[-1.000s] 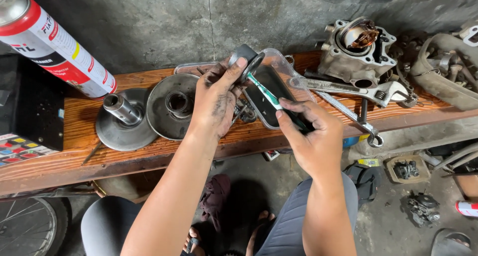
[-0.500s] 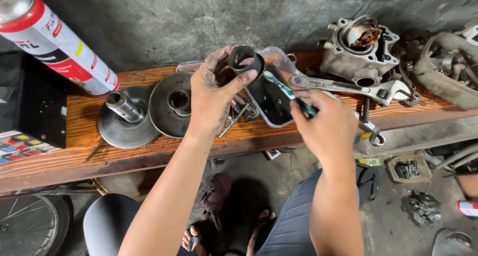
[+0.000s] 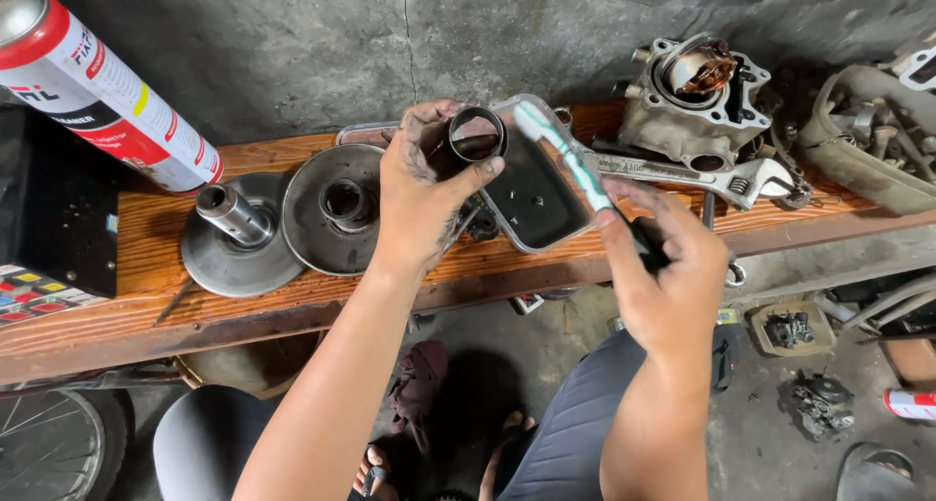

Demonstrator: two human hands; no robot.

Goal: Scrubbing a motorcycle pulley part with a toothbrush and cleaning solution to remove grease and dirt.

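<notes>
My left hand (image 3: 421, 191) grips a short dark metal sleeve (image 3: 475, 135), its open end turned up toward me. In my right hand (image 3: 663, 277) is a white and green toothbrush (image 3: 570, 160), its bristle head just right of the sleeve, apart from it. Both are above a clear plastic tray (image 3: 531, 204) of dark liquid on the wooden bench (image 3: 146, 316). Two round pulley halves (image 3: 234, 238) (image 3: 331, 209) lie left of my left hand.
A red and white spray can (image 3: 93, 87) leans at the far left beside a black box (image 3: 49, 209). An adjustable wrench (image 3: 692, 174) and an engine cylinder (image 3: 697, 96) sit at the right. More engine parts (image 3: 868, 140) lie beyond. Small parts litter the floor.
My left hand has lifted the sleeve and turned its opening up. The right hand has drawn back toward me, raising the toothbrush so that its head points up beside the sleeve.
</notes>
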